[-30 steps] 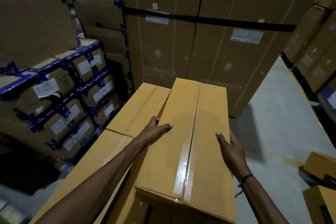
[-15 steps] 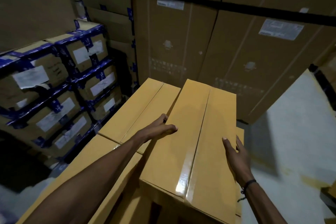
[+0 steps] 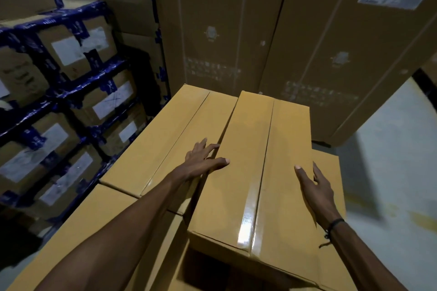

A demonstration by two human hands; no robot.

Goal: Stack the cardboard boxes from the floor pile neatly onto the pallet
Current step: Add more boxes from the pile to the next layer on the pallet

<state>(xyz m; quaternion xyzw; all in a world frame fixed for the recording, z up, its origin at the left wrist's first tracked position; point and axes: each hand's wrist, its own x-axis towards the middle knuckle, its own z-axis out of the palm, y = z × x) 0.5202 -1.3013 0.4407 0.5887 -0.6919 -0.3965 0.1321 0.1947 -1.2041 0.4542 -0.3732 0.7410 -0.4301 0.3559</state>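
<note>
Cardboard everywhere, tan and matte w/ a glossy clear-tape seam down each lid. Person is mid-placement: long box (image 3: 260,172) sits tilted on the stack, near end raised, resting beside its neighbour (image 3: 170,139) on the same tier. Left hand (image 3: 201,160) grips its left edge, thumb lying on the lid, fingers down in the gap between the two. Right hand (image 3: 312,184) grips the right edge, thumb on top, fingers spread down the side. Pallet itself is hidden under the stack. Next, prob. lower and slide it flush, clearing fingers from the gap first. Blue-taped cartons (image 3: 71,101) stand left; tall cartons (image 3: 307,42) behind.
</note>
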